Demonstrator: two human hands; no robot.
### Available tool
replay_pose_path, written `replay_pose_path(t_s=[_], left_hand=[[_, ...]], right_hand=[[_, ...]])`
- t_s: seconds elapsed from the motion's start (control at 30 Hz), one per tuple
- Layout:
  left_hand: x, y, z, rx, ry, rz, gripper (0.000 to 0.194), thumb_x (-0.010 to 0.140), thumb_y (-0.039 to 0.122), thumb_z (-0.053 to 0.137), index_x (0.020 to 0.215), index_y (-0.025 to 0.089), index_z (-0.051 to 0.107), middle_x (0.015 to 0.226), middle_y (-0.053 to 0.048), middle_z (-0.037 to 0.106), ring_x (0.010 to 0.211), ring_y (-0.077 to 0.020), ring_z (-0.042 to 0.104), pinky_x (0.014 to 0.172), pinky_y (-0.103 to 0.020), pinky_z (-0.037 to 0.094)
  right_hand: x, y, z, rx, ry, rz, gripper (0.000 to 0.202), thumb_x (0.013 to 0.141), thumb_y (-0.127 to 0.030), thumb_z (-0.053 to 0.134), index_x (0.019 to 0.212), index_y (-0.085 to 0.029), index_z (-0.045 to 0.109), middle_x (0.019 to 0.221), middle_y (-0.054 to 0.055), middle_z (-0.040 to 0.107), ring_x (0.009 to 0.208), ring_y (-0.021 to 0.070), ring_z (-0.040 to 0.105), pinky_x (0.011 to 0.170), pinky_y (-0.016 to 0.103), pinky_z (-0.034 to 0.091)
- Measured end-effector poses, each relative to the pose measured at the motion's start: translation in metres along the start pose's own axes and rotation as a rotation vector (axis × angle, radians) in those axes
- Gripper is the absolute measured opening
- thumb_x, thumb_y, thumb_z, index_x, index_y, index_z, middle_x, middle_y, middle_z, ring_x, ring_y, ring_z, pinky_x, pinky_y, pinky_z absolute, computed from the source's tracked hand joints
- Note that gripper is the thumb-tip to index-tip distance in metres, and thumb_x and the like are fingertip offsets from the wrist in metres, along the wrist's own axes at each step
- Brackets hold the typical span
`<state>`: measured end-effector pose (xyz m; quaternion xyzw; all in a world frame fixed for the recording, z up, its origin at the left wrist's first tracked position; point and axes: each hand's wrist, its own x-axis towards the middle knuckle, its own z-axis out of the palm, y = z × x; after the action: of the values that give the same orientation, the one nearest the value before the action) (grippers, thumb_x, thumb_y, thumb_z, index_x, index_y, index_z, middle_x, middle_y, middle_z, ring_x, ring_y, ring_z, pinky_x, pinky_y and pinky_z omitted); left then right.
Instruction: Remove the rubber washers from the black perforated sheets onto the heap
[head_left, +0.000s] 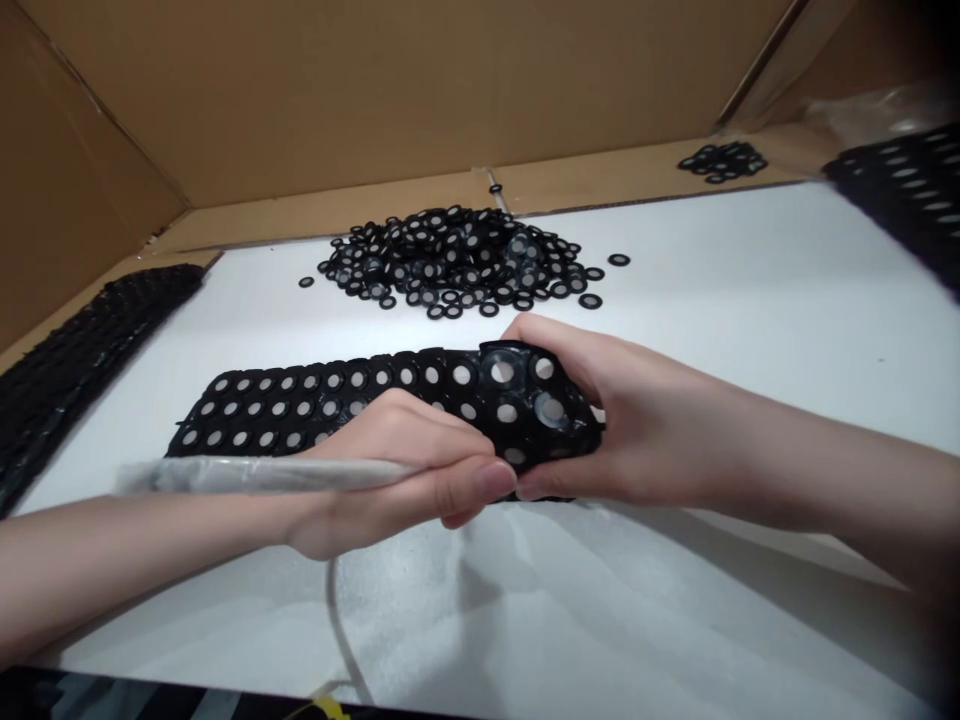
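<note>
A long black sheet [281,382] with rows of round sockets showing pale centres lies across the white table, its right end raised. My right hand [622,420] is closed around that end, fingers on the far edge and thumb on the near edge. My left hand [420,460] is closed in a pinch at the near side of the sheet, thumb tip close to my right thumb. From its grip a whitish, plastic-wrapped stick [277,474] points left over my wrist. The stick's working end is hidden by my fingers.
A heap of small black rings [450,260] with pale centres stands behind the sheet, a few loose around it. A smaller ring pile [724,160] is at back right. Dark stacked sheets [90,350] lie left, another sheet [907,190] right. Cardboard walls [420,90] enclose the back.
</note>
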<state>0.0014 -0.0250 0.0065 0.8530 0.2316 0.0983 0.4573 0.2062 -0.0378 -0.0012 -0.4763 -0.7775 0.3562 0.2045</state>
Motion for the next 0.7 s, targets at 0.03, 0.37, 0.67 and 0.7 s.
replay_pose_path(t_s=[0.03,0.37,0.67,0.7], left_hand=[[-0.0002,0.0002,-0.0005,0.013,-0.008,0.006,0.041,0.094,0.026,0.037,0.056,0.015,0.048,0.054,0.002,0.051,0.045,-0.0063,0.041,0.047,-0.018,0.037],[-0.0014,-0.0016,0.0014,0.059,0.02,0.1,0.038,0.094,0.022,0.037,0.057,0.016,0.047,0.053,0.002,0.049,0.045,-0.0065,0.042,0.048,-0.018,0.038],[0.0004,0.0019,-0.0006,0.013,-0.038,0.075,0.039,0.093,0.022,0.037,0.057,0.016,0.048,0.052,0.002,0.05,0.046,-0.0071,0.043,0.049,-0.018,0.039],[0.001,0.0025,-0.0013,0.012,-0.053,0.06,0.04,0.094,0.022,0.036,0.056,0.016,0.049,0.052,0.002,0.051,0.046,-0.0071,0.044,0.05,-0.018,0.04]], right_hand=[[0.0003,0.0004,0.0,-0.004,0.003,0.007,0.042,0.059,-0.028,0.077,0.09,-0.025,0.047,0.076,0.0,0.056,0.061,0.0168,0.054,0.043,0.028,0.043],[0.0008,0.0003,0.0002,0.007,0.017,0.015,0.043,0.057,-0.026,0.078,0.088,-0.025,0.048,0.078,0.001,0.056,0.069,0.0206,0.056,0.046,0.029,0.042],[0.0,-0.0009,0.0005,0.015,0.015,-0.013,0.038,0.059,-0.027,0.076,0.082,-0.023,0.047,0.073,-0.002,0.054,0.064,0.0155,0.053,0.046,0.025,0.038],[-0.0002,-0.0008,0.0006,0.018,0.011,-0.019,0.037,0.059,-0.027,0.076,0.082,-0.023,0.046,0.072,-0.002,0.053,0.063,0.0145,0.053,0.046,0.024,0.038]])
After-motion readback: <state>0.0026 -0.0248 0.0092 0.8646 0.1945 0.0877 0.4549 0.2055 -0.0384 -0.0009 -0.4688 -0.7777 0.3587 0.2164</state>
